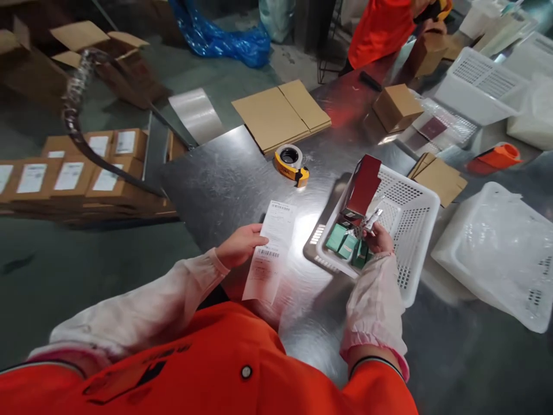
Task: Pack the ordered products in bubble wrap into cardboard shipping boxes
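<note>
My left hand (241, 245) pinches the left edge of a long printed paper slip (276, 227) with barcodes, held over the metal table. Inside the white plastic basket (417, 230), my right hand (379, 237) is closed on a small, whitish, shiny item (372, 219) whose kind I cannot make out. Just below that hand lie several small green boxes (336, 237). A tall dark red box (363, 185) leans at the basket's far left side. My right wrist hides part of the basket's near wall.
A yellow tape dispenser (291, 165) and flat cardboard sheets (280, 115) lie on the metal table (207, 184). Beyond are a small carton (396, 108) and an orange tape dispenser (493, 158). A plastic-covered white basket (496, 248) stands right. Labelled cartons (69, 176) fill the left; a co-worker's orange garment (380, 31) shows behind.
</note>
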Demonstrator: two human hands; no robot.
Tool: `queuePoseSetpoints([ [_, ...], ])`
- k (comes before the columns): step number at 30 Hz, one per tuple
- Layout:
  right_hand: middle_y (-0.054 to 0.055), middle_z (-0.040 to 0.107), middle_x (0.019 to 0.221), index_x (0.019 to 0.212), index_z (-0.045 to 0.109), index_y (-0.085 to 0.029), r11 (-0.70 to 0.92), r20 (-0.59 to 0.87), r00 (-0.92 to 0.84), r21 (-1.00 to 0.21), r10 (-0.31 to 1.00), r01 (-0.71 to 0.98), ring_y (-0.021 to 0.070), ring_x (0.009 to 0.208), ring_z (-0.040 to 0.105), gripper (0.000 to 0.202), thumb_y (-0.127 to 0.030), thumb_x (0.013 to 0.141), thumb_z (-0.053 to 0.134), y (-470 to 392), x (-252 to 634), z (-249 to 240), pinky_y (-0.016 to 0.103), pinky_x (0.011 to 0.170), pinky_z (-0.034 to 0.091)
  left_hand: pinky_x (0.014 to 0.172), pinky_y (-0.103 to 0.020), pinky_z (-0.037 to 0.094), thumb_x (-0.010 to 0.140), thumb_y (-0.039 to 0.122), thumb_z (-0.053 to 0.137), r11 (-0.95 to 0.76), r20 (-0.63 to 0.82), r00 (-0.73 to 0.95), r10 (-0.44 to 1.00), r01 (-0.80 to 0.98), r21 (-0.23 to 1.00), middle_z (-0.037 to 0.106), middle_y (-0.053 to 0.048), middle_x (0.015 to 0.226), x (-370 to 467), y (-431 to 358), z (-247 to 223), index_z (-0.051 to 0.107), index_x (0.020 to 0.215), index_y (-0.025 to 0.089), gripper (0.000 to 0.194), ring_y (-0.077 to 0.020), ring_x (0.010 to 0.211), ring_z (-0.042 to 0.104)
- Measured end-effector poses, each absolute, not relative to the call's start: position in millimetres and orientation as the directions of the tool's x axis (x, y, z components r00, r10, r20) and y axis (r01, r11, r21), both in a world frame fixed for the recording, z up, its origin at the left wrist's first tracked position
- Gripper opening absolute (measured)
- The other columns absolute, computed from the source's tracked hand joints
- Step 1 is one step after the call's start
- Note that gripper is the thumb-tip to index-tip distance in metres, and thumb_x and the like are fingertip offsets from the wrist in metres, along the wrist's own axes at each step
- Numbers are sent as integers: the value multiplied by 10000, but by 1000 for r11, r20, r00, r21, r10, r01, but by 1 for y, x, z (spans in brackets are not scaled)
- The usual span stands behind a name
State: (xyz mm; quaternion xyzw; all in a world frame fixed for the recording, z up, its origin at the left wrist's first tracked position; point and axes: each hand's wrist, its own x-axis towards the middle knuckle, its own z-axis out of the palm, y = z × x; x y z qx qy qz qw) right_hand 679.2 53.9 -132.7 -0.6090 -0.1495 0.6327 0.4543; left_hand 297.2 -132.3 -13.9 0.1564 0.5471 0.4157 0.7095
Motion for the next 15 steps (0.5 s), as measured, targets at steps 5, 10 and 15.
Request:
queuePoseSetpoints([
  [5,-6,668,723,812,630,-180,-545,-638,144,-736,756,-401,110,583,601,21,-159,813,633,58,680,-133,164,395,475,668,-287,503,531,126,757,598,-643,48,764,-424,680,762,-117,895,296,-131,-15,715,1003,73,477,-241,770,709],
  [10,2,668,749,824,637,-184,-547,-637,140,-737,758,-398,118,602,607,37,-162,797,649,60,682,-135,168,402,482,681,-294,506,540,112,728,592,-631,52,774,-414,692,759,-103,847,296,-130,-13,719,975,78,436,-243,783,710],
  [15,6,659,741,819,632,-180,-517,-601,136,-765,788,-384,116,584,592,25,-185,799,647,59,682,-136,164,386,467,740,-317,523,522,83,674,579,-628,34,778,-428,694,762,-98,861,299,-129,-13,720,942,86,422,-243,811,710],
])
